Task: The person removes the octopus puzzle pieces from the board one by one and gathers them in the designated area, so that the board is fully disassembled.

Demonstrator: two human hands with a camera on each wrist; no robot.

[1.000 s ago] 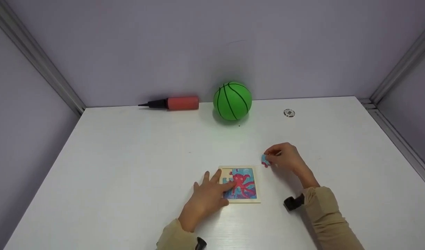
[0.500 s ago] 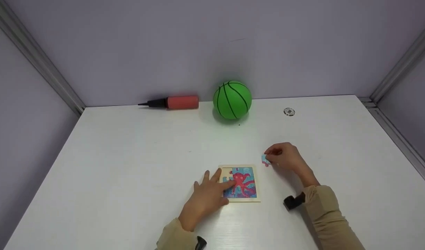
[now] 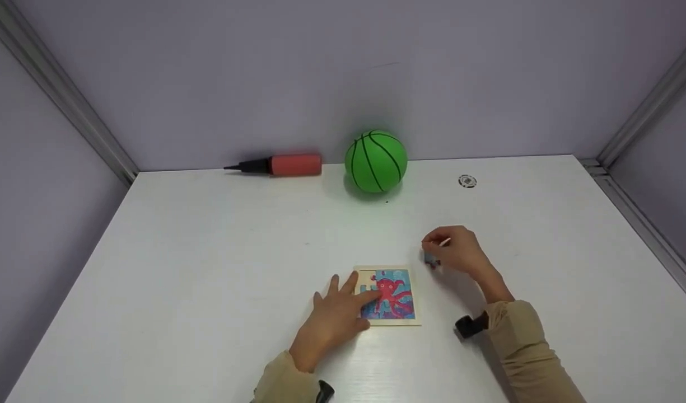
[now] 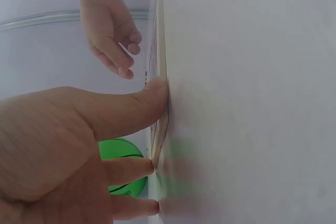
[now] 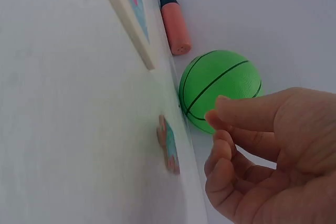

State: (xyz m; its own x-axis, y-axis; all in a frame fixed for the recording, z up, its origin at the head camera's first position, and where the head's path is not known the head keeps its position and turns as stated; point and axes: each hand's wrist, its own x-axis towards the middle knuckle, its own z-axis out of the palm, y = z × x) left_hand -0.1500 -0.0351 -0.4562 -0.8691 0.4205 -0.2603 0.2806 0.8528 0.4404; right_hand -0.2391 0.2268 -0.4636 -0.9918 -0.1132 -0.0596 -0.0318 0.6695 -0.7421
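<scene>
- Currently, the person's left hand (image 3: 334, 322) lies flat with straight fingers on the left part of a small wooden puzzle board (image 3: 388, 295), near the front middle of the white worktop (image 3: 208, 268). The board shows a red octopus on blue. The left wrist view shows the thumb pressing the board's edge.
- To the right of the board, a loose puzzle piece (image 5: 168, 144) lies on the worktop. The right hand (image 3: 452, 249) hovers just above it with fingers curled, and the right wrist view shows a clear gap between fingertips and piece, so this hand holds nothing.
- One risk is a failed pick-up. The piece is thin and lies flat, so the fingertips may slide over it or push it along the smooth worktop rather than lift it.
- A second risk is a pinch at one corner only, which could let the piece tilt and drop back down, perhaps face down.
- The board has an open gap at its upper left, partly beside the left fingers. Those fingers may block the gap if they do not move aside.
- Should the left hand lift or press unevenly, the light board could slide or tip, and seated pieces could pop loose.
- Forcing a piece in the wrong orientation could jam it or lift its neighbours.
- Farther back, a green ball (image 3: 376, 161) and a red air pump (image 3: 281, 165) rest by the wall, with a small round marker (image 3: 467, 181) to the right. They sit well apart from both hands, so a knock seems unlikely, though the ball would roll if bumped.
</scene>
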